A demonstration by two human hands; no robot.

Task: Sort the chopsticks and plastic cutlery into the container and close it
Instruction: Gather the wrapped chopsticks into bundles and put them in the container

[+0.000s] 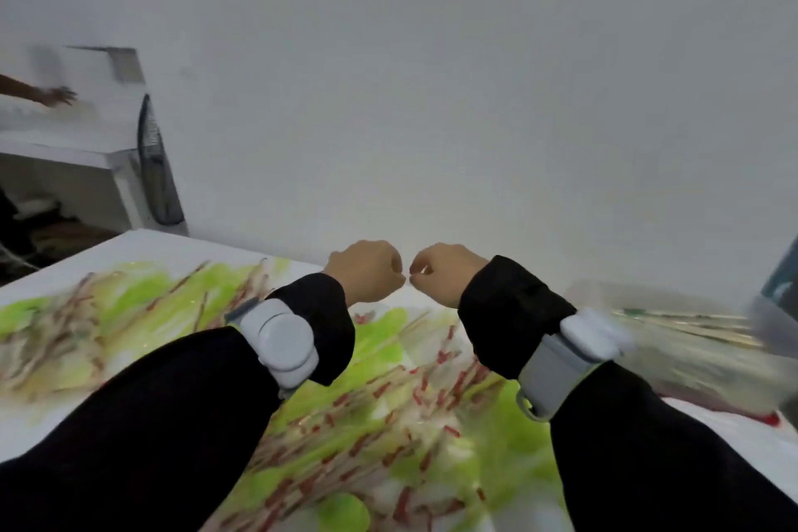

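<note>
Frame heavily motion-blurred. Both arms raised in front, black sleeves, grey band w/ sensor pod on each wrist: left band (280,343), right band (570,352).

Left hand (367,272) & right hand (444,272): both curled into fists, knuckles nearly touching, held above the white table (147,246). Nothing visible in either fist.

Below and nearer than the hands: spread of chopsticks (388,415), red-marked, mixed w/ bright green plastic pieces (501,436); too smeared to tell cutlery type.

Right of the right hand: clear container (691,341), pale sticks inside; lid state can't tell.

Far left of the left hand: another person's hand (58,96) over a white desk (86,143).
</note>
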